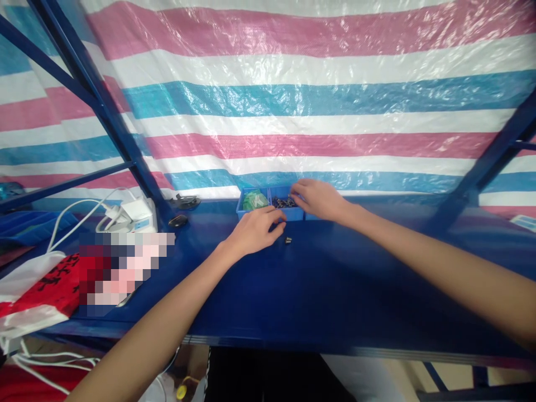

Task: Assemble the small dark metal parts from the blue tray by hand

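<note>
My left hand [256,230] rests on the blue table top [318,285], fingers curled together in a pinch near a small dark part [288,240] lying just to its right. My right hand [319,199] reaches into a blue bin [288,212] filled with small dark parts [285,202], its fingers bent down among them. Another blue bin [245,209] to the left holds small green packets [255,200]. What, if anything, either hand's fingers hold is too small to make out.
A white power strip and adapter [134,215] with white cables sit at the back left, beside two small dark objects [178,221]. A red and white bag [46,285] lies at the left edge. Blue frame struts [104,106] and a striped tarp [293,100] stand behind.
</note>
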A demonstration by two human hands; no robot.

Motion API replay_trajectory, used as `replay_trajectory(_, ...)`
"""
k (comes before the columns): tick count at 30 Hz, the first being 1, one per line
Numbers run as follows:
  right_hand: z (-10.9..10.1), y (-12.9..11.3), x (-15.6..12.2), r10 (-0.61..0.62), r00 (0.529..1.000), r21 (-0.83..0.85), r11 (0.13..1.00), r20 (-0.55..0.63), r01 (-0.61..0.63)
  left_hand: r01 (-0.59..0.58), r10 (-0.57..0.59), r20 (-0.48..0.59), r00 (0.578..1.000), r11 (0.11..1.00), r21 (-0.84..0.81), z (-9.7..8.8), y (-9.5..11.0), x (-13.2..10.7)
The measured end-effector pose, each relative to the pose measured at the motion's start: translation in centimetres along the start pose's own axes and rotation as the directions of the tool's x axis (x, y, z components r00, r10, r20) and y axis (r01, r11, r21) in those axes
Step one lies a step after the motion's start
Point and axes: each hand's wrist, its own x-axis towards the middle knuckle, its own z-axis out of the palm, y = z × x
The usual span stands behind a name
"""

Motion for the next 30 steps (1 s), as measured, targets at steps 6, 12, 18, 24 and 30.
replay_trajectory(6, 0.5, 0.3, 1.5, 0.055, 0.998, 0.043, 0.998, -0.015, -0.055, 0.053, -0.025, 0.262, 0.965, 0.993, -0.102, 0.5, -0.5, -0.2)
replay_trajectory(12, -1.0, -3.8, -5.3, 0.006, 0.999, 0.273, 0.962, 0.039, -0.016, 0.047, -0.012, 0.303, 0.953, 0.993, -0.109, 0.5, -0.5, -0.2)
replay_trajectory(18, 1.1, -5.3, -7.6, 0.052, 0.991, 0.356, 0.930, 0.123, -0.093, 0.037, 0.006, 0.258, 0.966, 0.986, -0.160, 0.9, -0.7, -0.1)
replay_trajectory(24, 2.4, -4.8, -7.3, 0.053, 0.995, 0.403, 0.911, 0.081, -0.081, 0.034, 0.012, 0.248, 0.969, 0.983, -0.182, 1.4, -0.3, 0.0)
replay_trajectory(30, 2.6, -4.8, -7.4, 0.065, 0.994, 0.395, 0.914, 0.085, -0.093, 0.007, 0.023, 0.243, 0.970, 0.993, -0.122, 1.4, 0.1, 0.0)
